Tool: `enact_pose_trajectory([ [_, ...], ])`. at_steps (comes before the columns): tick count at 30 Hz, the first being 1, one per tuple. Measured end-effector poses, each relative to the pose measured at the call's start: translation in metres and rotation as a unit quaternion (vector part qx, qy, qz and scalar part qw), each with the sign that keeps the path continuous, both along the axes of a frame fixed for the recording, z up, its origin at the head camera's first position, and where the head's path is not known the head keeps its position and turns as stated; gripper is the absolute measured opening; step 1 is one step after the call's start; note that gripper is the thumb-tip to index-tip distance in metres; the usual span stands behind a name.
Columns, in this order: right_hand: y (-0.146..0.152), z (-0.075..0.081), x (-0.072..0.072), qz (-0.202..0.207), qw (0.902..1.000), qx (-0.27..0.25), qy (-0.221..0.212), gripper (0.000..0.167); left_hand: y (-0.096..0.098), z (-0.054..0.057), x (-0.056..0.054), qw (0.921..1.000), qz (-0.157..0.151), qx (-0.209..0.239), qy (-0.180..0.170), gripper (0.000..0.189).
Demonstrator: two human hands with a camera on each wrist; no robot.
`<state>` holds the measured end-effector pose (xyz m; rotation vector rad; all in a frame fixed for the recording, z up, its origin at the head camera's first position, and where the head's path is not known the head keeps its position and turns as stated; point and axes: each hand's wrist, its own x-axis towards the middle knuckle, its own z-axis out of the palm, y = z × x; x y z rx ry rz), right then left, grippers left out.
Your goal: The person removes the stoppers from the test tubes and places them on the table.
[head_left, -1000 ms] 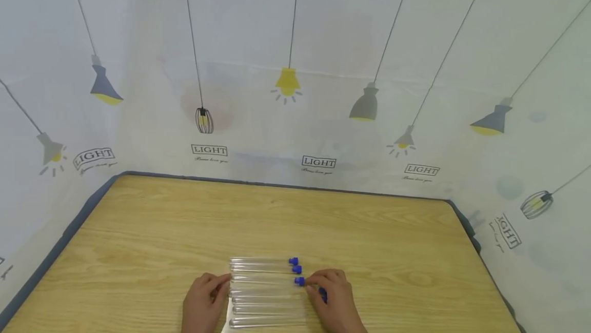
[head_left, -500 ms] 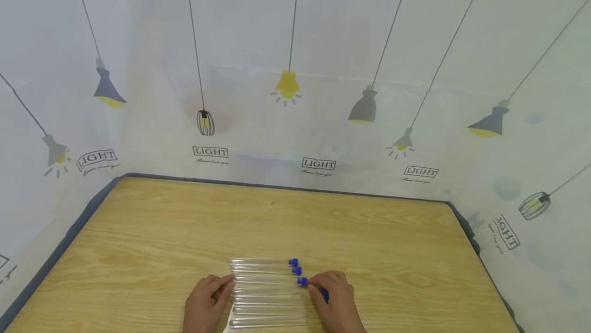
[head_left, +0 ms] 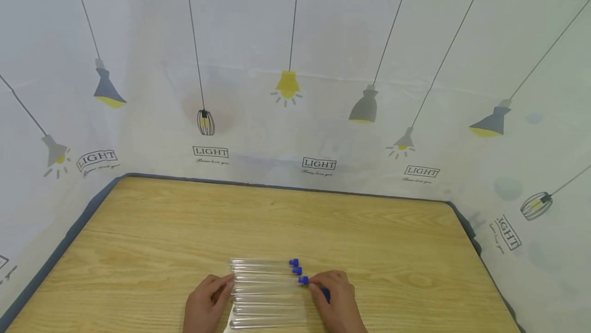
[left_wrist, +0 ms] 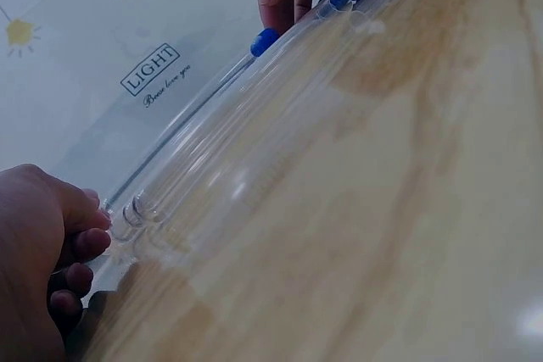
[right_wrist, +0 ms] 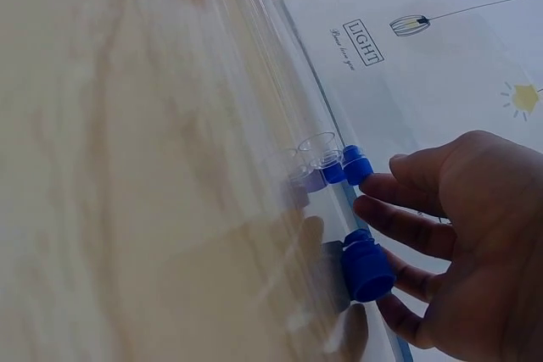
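Several clear test tubes [head_left: 268,306] lie side by side in a row, rounded ends left. Blue caps are at the right ends of the far ones. My left hand [head_left: 208,303] pinches the rounded end of a test tube [head_left: 263,279] with thumb and forefinger. At that tube's other end sits a blue cap [head_left: 303,280]. My right hand [head_left: 336,299] touches the cap's outer end with a forefinger; in the right wrist view the thumb looks apart from it. A loose blue cap [right_wrist: 368,269] lies by that hand's lower fingers, partly hidden in the head view.
Two far tubes bear blue caps [head_left: 294,262]. A pale sheet edge [head_left: 227,326] shows under the near tubes. The wood-grain table [head_left: 323,220] has a dark edge at the back and sides. A white curtain [head_left: 254,40] with printed lamps stands behind.
Both hands, the pinched tube and its blue cap have shifted slightly to the right. The other tubes stay about where they were.
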<state>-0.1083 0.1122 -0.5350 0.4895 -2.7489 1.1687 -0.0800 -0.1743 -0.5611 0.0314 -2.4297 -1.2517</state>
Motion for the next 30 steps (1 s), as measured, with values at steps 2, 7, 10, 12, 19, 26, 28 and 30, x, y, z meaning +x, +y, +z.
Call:
enact_pose_trajectory([
  [2,0.0,0.001,0.0,0.0,1.0,0.0,0.005,0.008,0.0,0.001,0.0,1.0,-0.002,0.005,0.0,0.011],
  [7,-0.001,0.003,0.002,-0.017,0.9997,-0.018,0.003,0.007,0.001,-0.001,0.0,0.9994,-0.007,0.012,0.03,0.013],
  [10,-0.001,0.004,0.002,-0.037,0.9987,-0.033,0.01,0.011,0.001,-0.004,-0.001,0.9969,-0.021,0.016,0.074,0.019],
  [12,-0.002,0.005,0.002,-0.051,0.9977,-0.038,0.021,0.014,0.001,-0.007,-0.001,0.9936,-0.034,0.024,0.105,0.024],
  [19,-0.005,0.006,0.004,-0.081,0.9923,-0.09,0.026,0.019,-0.002,-0.009,-0.002,0.9793,-0.1,0.08,0.156,0.027],
  [26,-0.002,0.011,0.004,-0.08,0.9813,-0.17,-0.041,0.012,-0.002,-0.008,-0.002,0.958,-0.17,0.137,0.187,0.033],
  [28,0.001,0.013,0.004,-0.072,0.976,-0.194,-0.068,0.011,-0.002,-0.007,-0.002,0.9456,-0.194,0.161,0.206,0.035],
  [30,0.004,0.016,0.004,-0.056,0.9721,-0.21,-0.088,0.013,-0.001,-0.006,-0.003,0.9345,-0.213,0.176,0.225,0.038],
])
